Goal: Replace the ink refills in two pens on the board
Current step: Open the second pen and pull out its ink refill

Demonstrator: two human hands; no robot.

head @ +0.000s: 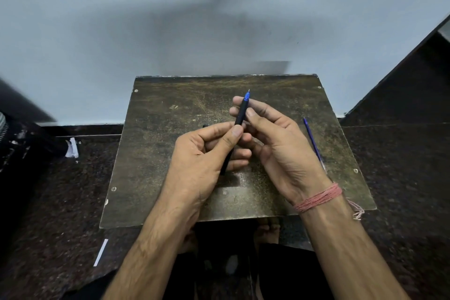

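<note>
I look down at a pale grey-blue wall [146, 31] that fills the upper half of the view, meeting a dark speckled stone floor [60, 190] below it. Against the wall, a worn, scratched dark board [170, 109] lies flat in front of me, with small screws at its corners.

Above the middle of the board, my two bare hands meet. My left hand [202, 153] is curled, its thumb and fingers clamped around the lower half of a black pen [239, 114]. My right hand [275, 139], with a band of pink thread [319, 198] wound around the wrist, pinches the upper part of the same pen between the thumb and fingertips. The pen is held off the board, tilted, with its blue cone and fine metal tip pointing away from me toward the wall.

To the right of my right hand, a thin blue ink refill [313, 140] lies on the board near its right edge, apart from both hands. A small dark object [205, 126] peeks out just beyond my left hand's knuckles; it may be the end of the second pen, but most of it is hidden.

On the floor to the left lies a crumpled white scrap [72, 148].
</note>
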